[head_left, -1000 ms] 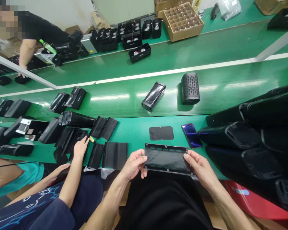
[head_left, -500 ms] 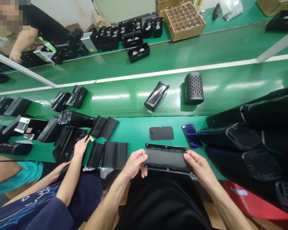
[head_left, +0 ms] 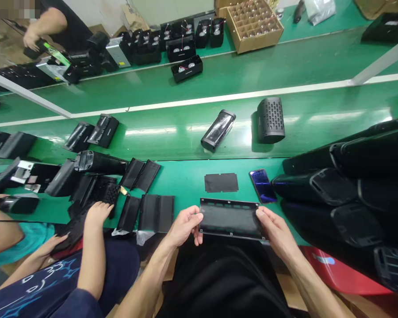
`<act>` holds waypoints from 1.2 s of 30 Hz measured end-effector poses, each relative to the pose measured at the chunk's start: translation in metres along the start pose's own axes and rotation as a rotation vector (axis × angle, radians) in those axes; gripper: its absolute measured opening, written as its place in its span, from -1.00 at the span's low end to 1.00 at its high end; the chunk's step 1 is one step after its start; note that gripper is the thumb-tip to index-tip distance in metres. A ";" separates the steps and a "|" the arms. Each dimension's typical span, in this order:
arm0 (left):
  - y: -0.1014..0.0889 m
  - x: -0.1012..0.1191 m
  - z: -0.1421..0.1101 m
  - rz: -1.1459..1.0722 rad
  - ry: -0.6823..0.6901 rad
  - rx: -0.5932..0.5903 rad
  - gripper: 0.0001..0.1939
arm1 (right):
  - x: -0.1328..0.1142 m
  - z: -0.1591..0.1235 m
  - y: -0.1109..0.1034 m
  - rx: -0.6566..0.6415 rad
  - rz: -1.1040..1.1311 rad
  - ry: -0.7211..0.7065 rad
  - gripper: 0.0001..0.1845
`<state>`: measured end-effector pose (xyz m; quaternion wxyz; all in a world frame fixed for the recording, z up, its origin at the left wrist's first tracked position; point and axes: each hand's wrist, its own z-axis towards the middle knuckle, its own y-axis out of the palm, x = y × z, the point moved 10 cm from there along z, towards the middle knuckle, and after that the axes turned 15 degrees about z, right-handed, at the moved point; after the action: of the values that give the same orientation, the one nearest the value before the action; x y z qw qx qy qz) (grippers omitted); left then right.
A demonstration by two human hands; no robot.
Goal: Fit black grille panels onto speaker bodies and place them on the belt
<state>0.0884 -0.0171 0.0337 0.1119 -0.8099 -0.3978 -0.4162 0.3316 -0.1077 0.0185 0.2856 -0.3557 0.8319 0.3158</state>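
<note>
Ok so going left to right: a few flat black covers (head_left: pixel 156 213) sit on the green surface (head_left: pixel 185 187), just left of the left hand's (head_left: pixel 185 226) fingers. Those fingers pinch the left edge of a black framed panel (head_left: pixel 230 218), and the right hand's (head_left: pixel 276 229) fingers pinch its right edge, I think, though the grip's hard to see. Just past the fingers lie a dark sheet (head_left: pixel 221 183) and a phone (head_left: pixel 263 186).
</note>
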 end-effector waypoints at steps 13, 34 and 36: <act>-0.002 0.010 -0.004 0.072 0.047 -0.054 -0.53 | -0.002 0.000 0.001 -0.105 0.000 -0.034 -0.63; -0.002 0.007 0.001 0.138 0.039 -0.075 -0.51 | -0.005 0.006 -0.005 -0.047 -0.098 -0.062 -0.52; -0.002 0.006 0.002 0.127 0.037 -0.077 -0.51 | -0.003 0.007 -0.005 -0.060 -0.088 -0.058 -0.54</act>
<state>0.0901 -0.0110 0.0363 0.1145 -0.8294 -0.3271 -0.4382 0.3385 -0.1042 0.0145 0.3126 -0.3912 0.7969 0.3379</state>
